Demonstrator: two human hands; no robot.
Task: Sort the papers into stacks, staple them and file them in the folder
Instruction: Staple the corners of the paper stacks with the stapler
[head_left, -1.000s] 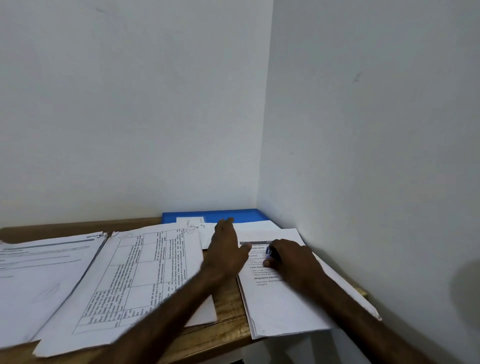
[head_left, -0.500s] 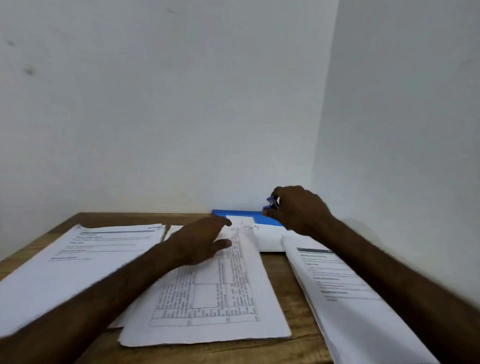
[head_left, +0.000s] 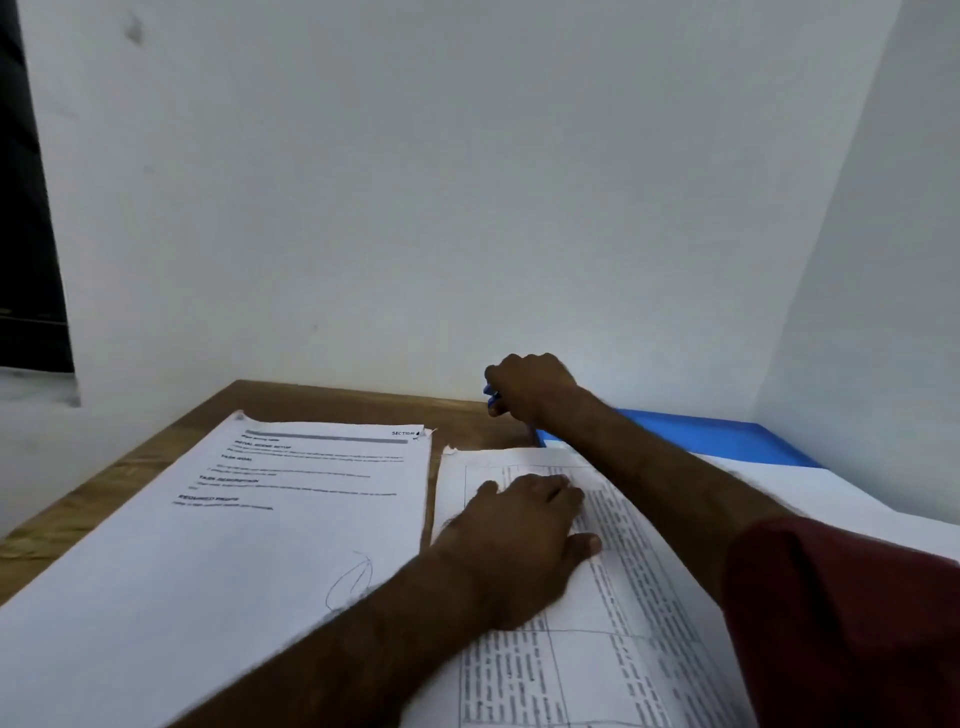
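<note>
One blue stapler (head_left: 491, 396) is gripped in the curled right hand (head_left: 532, 387), upper centre. One tabled sheet (head_left: 587, 675), lower centre, is pressed by the left hand (head_left: 524, 540) (fingers extended). One blue folder (head_left: 701, 436): centre right.

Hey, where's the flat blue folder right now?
Head view: the flat blue folder lies far right on the wooden table against the back wall, just right of the right hand, white papers overlapping its near edge.

A wooden table (head_left: 337, 405) stands against white walls (head_left: 467, 182), a dark window (head_left: 26, 234) at left.
</note>
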